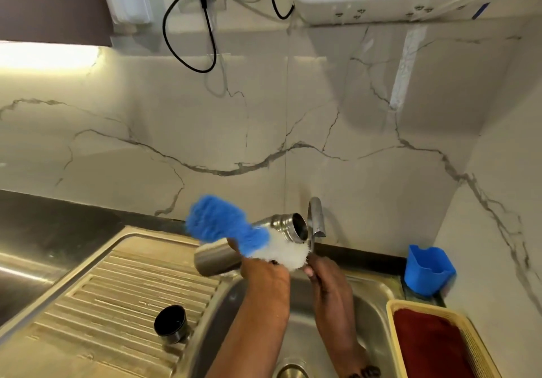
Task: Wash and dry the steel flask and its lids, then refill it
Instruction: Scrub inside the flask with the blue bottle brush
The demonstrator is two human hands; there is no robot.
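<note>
head view, near me a black-lined steel lid [171, 324] sits on the ribbed drainboard [117, 289]. i see the left hand [264, 275] gripping the cylindrical steel flask [249, 245], tilted over the sink, the right hand [325, 272] clasping the blue-and-white bottle brush [234, 228]; steel tap [315, 216] just behind.

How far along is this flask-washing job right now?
Done: the black-lined steel cup lid is off, standing on the ribbed drainboard. In hand: the left hand holds the open steel flask over the sink; the right hand works the blue-and-white bottle brush. Left: drying and refilling.
</note>
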